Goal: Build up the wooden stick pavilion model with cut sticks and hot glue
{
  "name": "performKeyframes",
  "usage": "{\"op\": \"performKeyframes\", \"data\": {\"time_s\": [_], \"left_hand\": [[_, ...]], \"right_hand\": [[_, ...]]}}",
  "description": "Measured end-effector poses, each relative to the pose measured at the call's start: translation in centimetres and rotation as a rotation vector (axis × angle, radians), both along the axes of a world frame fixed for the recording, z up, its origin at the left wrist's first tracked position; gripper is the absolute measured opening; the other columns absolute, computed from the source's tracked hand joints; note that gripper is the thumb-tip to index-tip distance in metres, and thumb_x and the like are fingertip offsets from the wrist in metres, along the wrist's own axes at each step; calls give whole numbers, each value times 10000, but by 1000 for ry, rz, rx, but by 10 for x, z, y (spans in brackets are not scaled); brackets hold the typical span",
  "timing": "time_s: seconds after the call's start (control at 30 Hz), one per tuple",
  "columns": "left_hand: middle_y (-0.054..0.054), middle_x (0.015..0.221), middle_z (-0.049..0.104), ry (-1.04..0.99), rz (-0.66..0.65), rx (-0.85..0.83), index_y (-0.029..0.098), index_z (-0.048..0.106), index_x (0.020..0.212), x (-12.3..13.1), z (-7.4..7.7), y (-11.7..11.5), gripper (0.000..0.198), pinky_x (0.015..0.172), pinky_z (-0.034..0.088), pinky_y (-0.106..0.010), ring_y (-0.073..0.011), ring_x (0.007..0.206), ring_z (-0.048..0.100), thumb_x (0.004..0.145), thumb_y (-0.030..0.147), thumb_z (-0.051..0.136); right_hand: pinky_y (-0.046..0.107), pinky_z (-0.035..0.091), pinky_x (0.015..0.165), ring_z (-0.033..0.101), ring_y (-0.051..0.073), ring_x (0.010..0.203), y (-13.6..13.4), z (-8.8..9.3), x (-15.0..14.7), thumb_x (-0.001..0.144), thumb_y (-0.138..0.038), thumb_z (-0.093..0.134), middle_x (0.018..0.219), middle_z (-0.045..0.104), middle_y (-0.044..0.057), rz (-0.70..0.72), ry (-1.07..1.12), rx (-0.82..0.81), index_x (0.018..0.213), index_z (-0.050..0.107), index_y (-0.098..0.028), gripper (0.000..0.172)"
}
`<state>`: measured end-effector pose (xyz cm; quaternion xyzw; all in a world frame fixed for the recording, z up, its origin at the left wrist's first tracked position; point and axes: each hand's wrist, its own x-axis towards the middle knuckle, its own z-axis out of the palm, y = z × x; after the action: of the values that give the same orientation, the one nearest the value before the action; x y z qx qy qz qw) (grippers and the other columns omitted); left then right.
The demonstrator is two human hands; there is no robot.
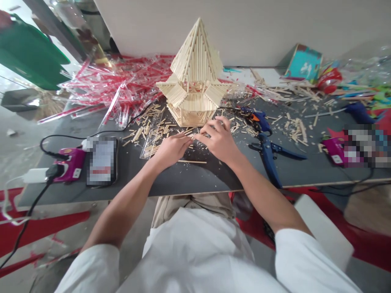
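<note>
A pagoda-like model (197, 53) built of thin wooden sticks stands upright at the table's middle, just beyond my hands. My left hand (172, 149) is low over the table with its fingers pressed together, their tips meeting those of the other hand. Thumb and forefinger of my right hand (220, 140) close in a pinch there, while the other fingers curl above. Whatever lies between the fingertips is too small to make out. Short cut stick pieces (137, 134) are scattered around both hands, and one longer stick (192, 162) lies nearer the table edge.
Blue-handled cutters (270, 156) and a blue glue gun (255, 118) lie to the right. Red-and-clear plastic wrappers (122, 87) pile up at the back left. A phone (102, 160) and a purple power adapter (70, 165) with cables occupy the left; another purple adapter (337, 150) is far right.
</note>
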<state>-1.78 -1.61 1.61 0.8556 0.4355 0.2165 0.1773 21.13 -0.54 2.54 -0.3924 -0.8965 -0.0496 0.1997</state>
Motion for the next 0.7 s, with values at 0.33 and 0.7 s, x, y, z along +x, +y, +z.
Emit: {"op": "performKeyframes", "data": {"time_s": [0.33,0.7], "left_hand": [[-35,778,652,-505,-9,-632,132,744,1032,4,8,-2,423,498,402,-186,-89,574,555,1007,513,563],[-68,824,676,-791,-211,-1125,101,762,1097,5,8,-5,415,454,446,-198,-95,568,604,974,477,638]], "right_hand": [[387,525,789,620,204,824,-10,1,6,978,-543,626,939,652,66,-168,802,-210,1041,618,-254,297],[224,376,407,497,73,443,-6,-13,-16,942,-593,669,638,628,-42,158,1153,-934,916,624,-210,387]]}}
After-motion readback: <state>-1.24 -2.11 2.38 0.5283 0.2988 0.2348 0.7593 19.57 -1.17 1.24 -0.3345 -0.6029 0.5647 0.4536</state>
